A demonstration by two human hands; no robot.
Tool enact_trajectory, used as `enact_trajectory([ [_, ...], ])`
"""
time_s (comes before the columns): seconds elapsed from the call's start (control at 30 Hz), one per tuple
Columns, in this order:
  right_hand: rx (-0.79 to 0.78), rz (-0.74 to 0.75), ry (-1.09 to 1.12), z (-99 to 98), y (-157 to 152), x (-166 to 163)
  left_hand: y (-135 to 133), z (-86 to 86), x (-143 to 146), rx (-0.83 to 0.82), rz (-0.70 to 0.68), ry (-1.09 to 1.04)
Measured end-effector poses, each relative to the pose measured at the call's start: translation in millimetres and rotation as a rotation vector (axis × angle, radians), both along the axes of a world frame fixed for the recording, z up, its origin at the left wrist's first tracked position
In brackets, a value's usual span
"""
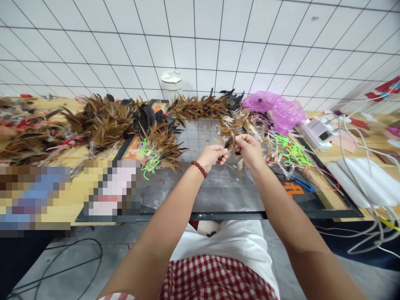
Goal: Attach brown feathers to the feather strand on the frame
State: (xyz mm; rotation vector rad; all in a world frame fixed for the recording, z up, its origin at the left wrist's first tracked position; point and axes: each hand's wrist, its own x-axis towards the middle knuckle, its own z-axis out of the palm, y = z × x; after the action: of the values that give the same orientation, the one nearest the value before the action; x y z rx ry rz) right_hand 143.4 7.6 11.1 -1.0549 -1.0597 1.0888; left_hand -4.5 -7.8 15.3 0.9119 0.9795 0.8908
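Over the dark board (206, 196), my two hands meet with a small brown and black feather (230, 142) between them. My left hand (213, 156), with a beaded bracelet (199, 168) at its wrist, is closed in a pinch at the feather's lower end. Closed too, my right hand (249, 151) grips the feather from the other side with thumb and fingertips. Behind the hands lies a pile of loose brown and pale feathers (242, 123). To the left is a bundle of brown and black feathers (162, 139) with bright green ties (150, 158).
A long feather strip (200, 106) runs along the back, near a white lidded cup (171, 81). On the right are a pink plastic bag (281, 110), green ties (292, 151), a blue cutter (302, 183), white cables and a white device (317, 133). More feather bundles (100, 118) lie at left.
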Motion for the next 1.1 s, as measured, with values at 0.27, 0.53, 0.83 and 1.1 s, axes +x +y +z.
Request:
enact_trajectory([
  [0.27, -0.123, 0.027, 0.051, 5.8, -0.1, 7.6, 7.1, 1.9, -6.1, -0.013, 0.256, -0.093],
  [0.53, -0.205, 0.264, 0.15, 5.7, -5.8, 1.3, 2.2, -3.0, -5.1, 0.03, -0.163, 0.012],
  [0.83, -0.169, 0.061, 0.138, 7.9, -1.2, 10.7, 9.0, -3.8, -3.8, 0.084, 0.25, -0.119],
  [1.1, -0.242, 0.443, 0.094, 7.6, -11.5, -0.5, 2.4, -1.2, -4.8, -0.084, -0.145, -0.148],
])
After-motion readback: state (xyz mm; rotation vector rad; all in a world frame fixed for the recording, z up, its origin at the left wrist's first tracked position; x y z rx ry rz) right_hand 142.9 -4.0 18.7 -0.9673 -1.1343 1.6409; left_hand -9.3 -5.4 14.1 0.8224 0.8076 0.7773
